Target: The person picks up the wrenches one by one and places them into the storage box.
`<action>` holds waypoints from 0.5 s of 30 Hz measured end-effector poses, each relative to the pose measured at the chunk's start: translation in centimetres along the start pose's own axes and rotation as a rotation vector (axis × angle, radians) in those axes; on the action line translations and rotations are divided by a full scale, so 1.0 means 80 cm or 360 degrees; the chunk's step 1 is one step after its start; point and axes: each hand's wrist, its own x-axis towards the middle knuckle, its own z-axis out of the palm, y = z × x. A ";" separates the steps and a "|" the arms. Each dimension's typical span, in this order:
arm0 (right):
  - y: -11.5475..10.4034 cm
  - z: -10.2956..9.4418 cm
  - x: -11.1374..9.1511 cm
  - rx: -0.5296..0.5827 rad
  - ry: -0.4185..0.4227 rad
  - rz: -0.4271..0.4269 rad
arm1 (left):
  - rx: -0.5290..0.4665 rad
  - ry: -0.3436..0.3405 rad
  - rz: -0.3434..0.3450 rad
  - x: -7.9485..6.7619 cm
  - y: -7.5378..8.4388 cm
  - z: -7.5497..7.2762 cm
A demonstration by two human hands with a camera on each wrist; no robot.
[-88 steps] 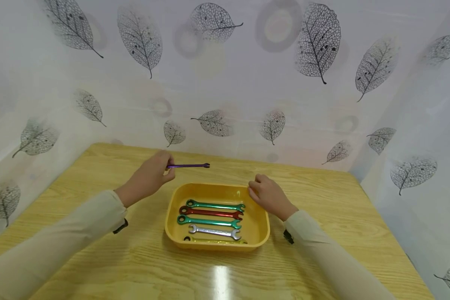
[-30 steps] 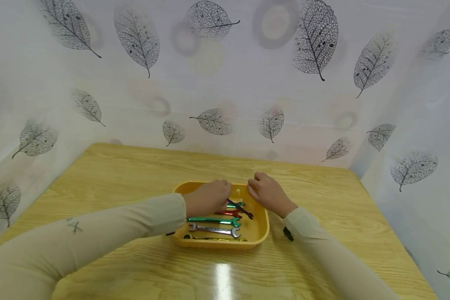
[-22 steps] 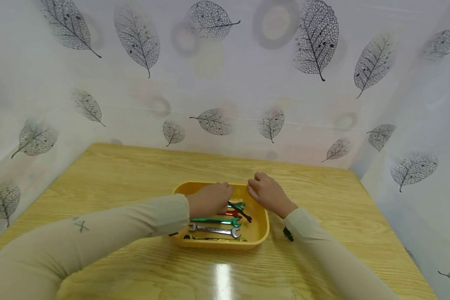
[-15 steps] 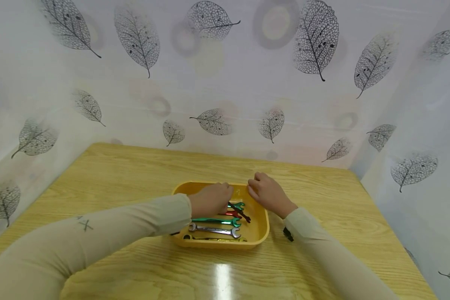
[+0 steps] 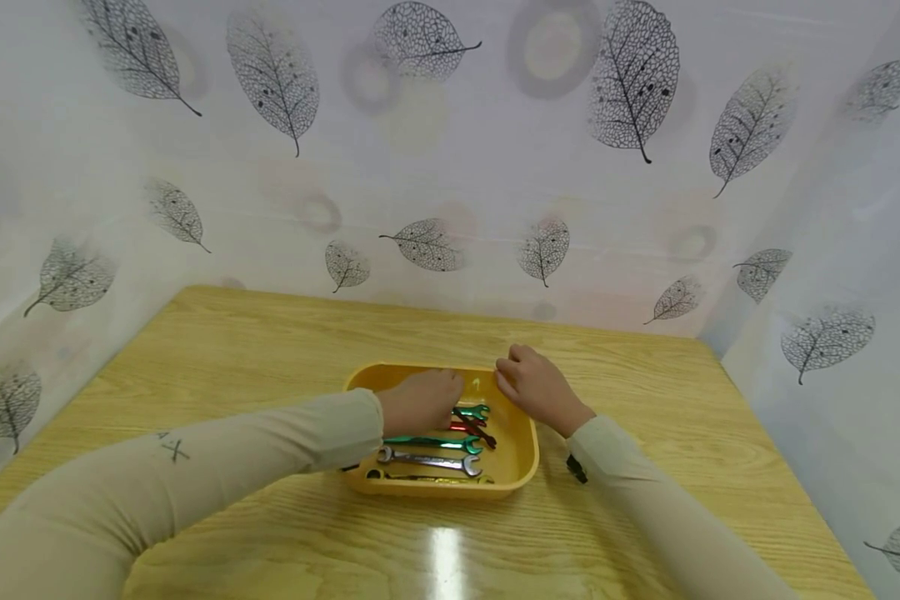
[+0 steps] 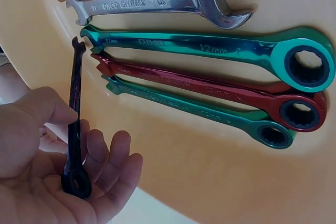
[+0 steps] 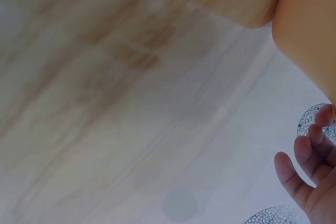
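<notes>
My left hand [image 5: 420, 402] is inside the yellow plastic tray [image 5: 435, 490], holding a dark purple combination wrench [image 6: 75, 93] between thumb and fingers. Its ring end lies over the fingers in the left wrist view; the open end points toward the other wrenches. Beside it lie a green wrench [image 6: 184, 43], a red wrench [image 6: 210, 85] and a second green wrench [image 6: 194, 106], roughly parallel. A silver double open-end wrench [image 5: 429, 459] and a yellow wrench [image 5: 435, 479] lie nearer the tray's front. My right hand [image 5: 538, 390] grips the tray's rim at the back right corner.
The tray stands on a wood-grain table [image 5: 270, 533]. A pale leaf-printed curtain [image 5: 480, 183] encloses the table's back and sides. My left forearm and sleeve [image 5: 255, 467] cross over the tray's left end, hiding part of it.
My left hand has brought the purple wrench from above the table, left of the tray, down into it. Lately the wrench's open end has shifted slightly left. My right hand stays at the rim.
</notes>
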 end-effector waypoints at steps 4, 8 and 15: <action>0.000 0.000 0.000 0.0012 -0.0008 0.0005 | -0.0002 -0.0015 -0.0012 0.000 -0.001 0.000; 0.000 -0.001 -0.001 0.0020 -0.0013 0.0007 | 0.0058 -0.0042 -0.0028 0.001 -0.002 0.002; -0.001 -0.001 0.000 0.0030 -0.0023 0.0011 | 0.0185 -0.0099 -0.0024 0.005 -0.008 0.010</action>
